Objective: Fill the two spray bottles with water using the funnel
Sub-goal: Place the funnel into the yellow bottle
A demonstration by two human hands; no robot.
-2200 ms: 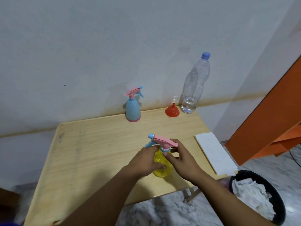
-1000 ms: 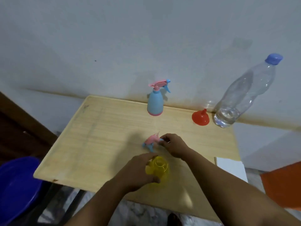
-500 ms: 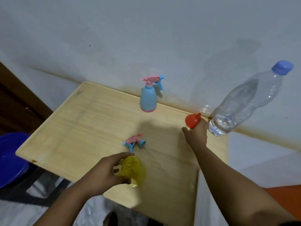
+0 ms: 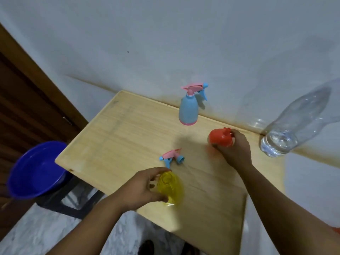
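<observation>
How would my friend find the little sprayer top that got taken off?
Start at the wooden table against the white wall. Near its middle, between the blue spray bottle at the back and the open yellow bottle at the front, lies the sprayer top. It is the only loose piece: small, pink with a blue nozzle and trigger, lying on its side, with no bottle under it.

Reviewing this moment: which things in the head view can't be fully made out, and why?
- Water bottle: its top and cap are cut off by the right edge.
- Funnel: motion-blurred and partly covered by the right hand, so its spout is unclear.
- Yellow spray bottle: its near side is hidden by the left hand; any water inside cannot be told.
- Blue basin: blurred; contents unclear.
</observation>
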